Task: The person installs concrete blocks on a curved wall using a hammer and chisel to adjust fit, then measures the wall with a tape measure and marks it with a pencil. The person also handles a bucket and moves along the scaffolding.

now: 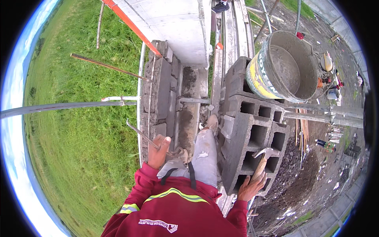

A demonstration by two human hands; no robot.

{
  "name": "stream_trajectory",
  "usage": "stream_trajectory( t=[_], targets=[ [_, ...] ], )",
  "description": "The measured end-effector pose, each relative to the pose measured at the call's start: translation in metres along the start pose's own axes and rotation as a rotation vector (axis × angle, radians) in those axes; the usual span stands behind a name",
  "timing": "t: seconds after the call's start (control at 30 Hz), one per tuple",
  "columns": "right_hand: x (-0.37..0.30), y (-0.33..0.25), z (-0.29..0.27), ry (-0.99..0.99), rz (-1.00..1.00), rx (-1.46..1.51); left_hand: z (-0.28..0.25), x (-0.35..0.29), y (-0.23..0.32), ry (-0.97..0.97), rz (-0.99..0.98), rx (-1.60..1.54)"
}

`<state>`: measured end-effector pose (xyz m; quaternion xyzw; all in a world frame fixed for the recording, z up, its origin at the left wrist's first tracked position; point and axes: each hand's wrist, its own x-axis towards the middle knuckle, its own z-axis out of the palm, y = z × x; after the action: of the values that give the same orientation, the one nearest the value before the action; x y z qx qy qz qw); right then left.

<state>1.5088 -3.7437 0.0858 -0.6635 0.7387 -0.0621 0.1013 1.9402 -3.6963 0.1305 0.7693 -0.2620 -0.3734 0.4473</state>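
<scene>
My left hand (157,151) is closed around a thin bent metal rod (139,132), its thumb sticking out, beside the top of the block wall (161,94). The rod's curved end rises over the wall's outer side. My right hand (252,187) grips the lower end of a claw hammer's wooden handle (259,168). The hammer's metal head (266,151) lies over the open cells of a stack of grey hollow concrete blocks (241,136). Part of the handle end is hidden by my fingers.
A mortar-smeared bucket (258,75) stands on the far blocks. Scaffold planks (237,27) run ahead, with another person's shoe (220,7) there. A metal pipe (71,106) and rusty bar (106,66) jut left over grass. Workers and materials are far below right.
</scene>
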Motion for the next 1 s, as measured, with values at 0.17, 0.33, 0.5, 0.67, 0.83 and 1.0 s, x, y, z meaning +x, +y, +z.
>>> stream_trajectory(
  t=[0.17, 0.33, 0.5, 0.67, 0.83, 1.0],
  targets=[
    [0.002, 0.006, -0.006, -0.027, -0.029, 0.07, 0.028, 0.023, 0.05, -0.092, -0.066, 0.014],
    [0.005, 0.01, -0.016, -0.128, -0.017, 0.204, 0.046, 0.034, 0.065, -0.17, -0.217, -0.102],
    [0.027, -0.033, -0.047, -0.047, 0.204, 0.263, 0.041, 0.05, 0.047, -0.216, -0.112, -0.067],
    [0.093, -0.165, -0.059, 0.158, -0.096, 0.666, 0.02, 0.063, 0.028, -0.182, -0.14, -0.013],
    [0.185, -0.364, 0.076, -0.277, -0.184, 1.268, -0.004, 0.061, 0.007, -0.112, -0.004, 0.19],
    [0.286, -0.552, 0.262, -0.641, -0.073, 1.106, -0.02, 0.036, -0.035, -0.055, -0.104, 0.126]
  ],
)
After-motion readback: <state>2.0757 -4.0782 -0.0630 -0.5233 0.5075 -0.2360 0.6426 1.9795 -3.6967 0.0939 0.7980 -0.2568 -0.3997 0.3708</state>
